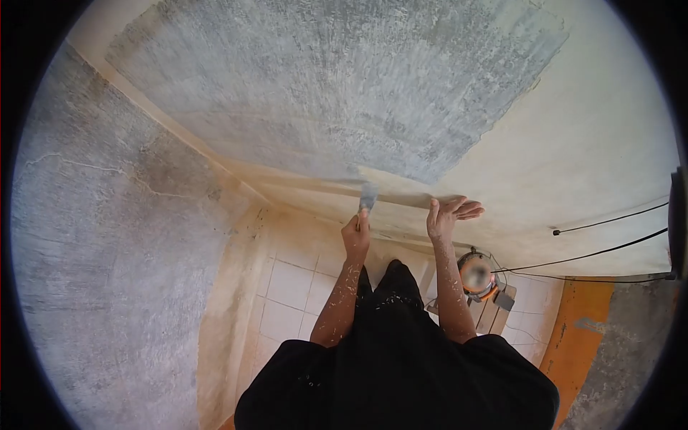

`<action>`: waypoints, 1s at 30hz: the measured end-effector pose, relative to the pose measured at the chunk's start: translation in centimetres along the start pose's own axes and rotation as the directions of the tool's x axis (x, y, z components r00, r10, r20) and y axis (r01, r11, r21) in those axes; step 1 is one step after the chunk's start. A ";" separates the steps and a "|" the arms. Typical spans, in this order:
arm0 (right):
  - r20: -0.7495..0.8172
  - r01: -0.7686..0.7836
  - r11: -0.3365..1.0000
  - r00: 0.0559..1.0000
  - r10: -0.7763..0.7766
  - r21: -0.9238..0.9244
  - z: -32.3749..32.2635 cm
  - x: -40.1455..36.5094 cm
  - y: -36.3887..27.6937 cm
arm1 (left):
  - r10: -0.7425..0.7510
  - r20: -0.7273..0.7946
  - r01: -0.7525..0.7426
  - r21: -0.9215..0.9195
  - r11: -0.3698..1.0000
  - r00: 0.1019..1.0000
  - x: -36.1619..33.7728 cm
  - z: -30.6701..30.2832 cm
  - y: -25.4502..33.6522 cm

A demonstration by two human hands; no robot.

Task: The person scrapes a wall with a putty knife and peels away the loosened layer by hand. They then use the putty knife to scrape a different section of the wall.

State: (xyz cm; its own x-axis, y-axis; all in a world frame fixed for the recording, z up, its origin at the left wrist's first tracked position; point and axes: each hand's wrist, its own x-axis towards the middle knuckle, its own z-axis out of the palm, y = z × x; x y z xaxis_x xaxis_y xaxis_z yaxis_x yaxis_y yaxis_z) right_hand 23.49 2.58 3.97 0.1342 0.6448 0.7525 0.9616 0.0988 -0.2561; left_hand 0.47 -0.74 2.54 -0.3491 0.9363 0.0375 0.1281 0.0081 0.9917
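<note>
My left hand (356, 233) is closed round the handle of a scraper (368, 195), its flat grey blade up against the wall. The blade lies at the lower edge of a large bare grey patch (337, 86), where cream paint (545, 172) begins. To the right, my right hand (448, 215) is open, fingers stretched out sideways, close to the painted wall and holding nothing. Pale flakes dot both forearms.
A round device with an orange rim (476, 274) stands on a small wooden stool (489, 315) at the right. Black cables (588, 252) run along the right wall. White floor tiles (287, 283) lie below, and a scraped grey wall (107, 236) stands at the left.
</note>
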 end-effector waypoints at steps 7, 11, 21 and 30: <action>-0.006 -0.005 1.000 1.000 0.005 0.004 0.2 0.1 0.0 | 0.030 -0.010 -0.030 0.059 0.998 0.999 -0.3 0.0 -1.6; 0.009 -0.027 1.000 1.000 0.027 -0.001 0.1 -0.5 0.0 | -0.033 0.004 0.033 -0.012 0.999 0.999 0.1 -0.3 0.2; 0.006 -0.043 0.999 0.999 0.043 -0.002 0.2 -0.6 -0.4 | -0.065 0.031 0.064 0.020 0.998 0.997 -0.4 -1.5 1.1; -0.007 -0.070 0.997 0.998 0.070 0.021 0.6 -0.6 -0.4 | -0.093 0.060 0.095 -0.042 0.995 0.994 0.2 -1.5 0.0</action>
State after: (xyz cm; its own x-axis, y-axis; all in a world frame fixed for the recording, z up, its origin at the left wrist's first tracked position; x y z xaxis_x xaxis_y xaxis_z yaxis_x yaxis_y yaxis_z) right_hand 22.87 2.64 3.29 0.2027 0.6450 0.7368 0.9445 0.0698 -0.3209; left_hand -1.00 -1.09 2.74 -0.3037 0.9508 -0.0620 0.0551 0.0825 0.9951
